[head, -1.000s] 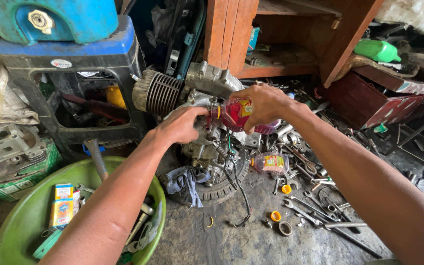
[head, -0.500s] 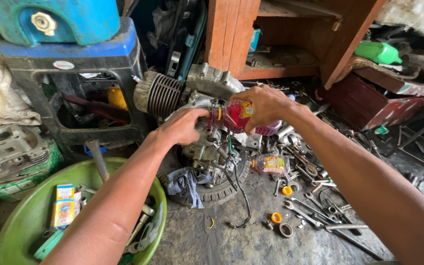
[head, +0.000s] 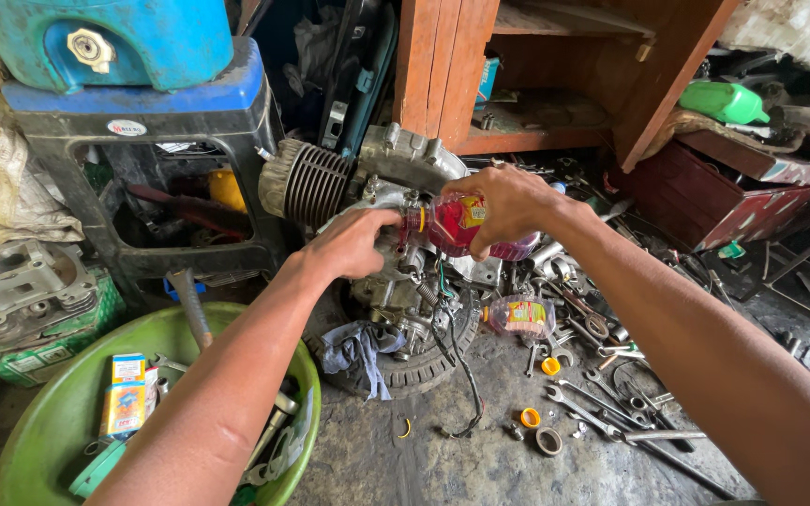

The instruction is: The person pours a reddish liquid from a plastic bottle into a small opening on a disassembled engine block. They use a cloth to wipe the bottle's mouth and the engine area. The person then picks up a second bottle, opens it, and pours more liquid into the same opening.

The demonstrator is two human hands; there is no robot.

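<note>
Since the earlier frames almost nothing had moved: both hands stayed at the engine (head: 382, 201). We saw the right hand (head: 508, 201) wrapped around a small bottle of red fluid (head: 452, 225), tipped left with its neck at the casing, apparently for pouring. The left hand (head: 349, 245) rested on the engine just left of the neck, its grip loosely curled, holding nothing.

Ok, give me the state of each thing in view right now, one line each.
Red bottle: tipped sideways, mouth at the engine, in right hand grip.
Left hand: resting on engine, holding nothing.
Second bottle: lying on its side.
Green basin: upright, holding tools.
Wrenches: scattered flat.
</note>
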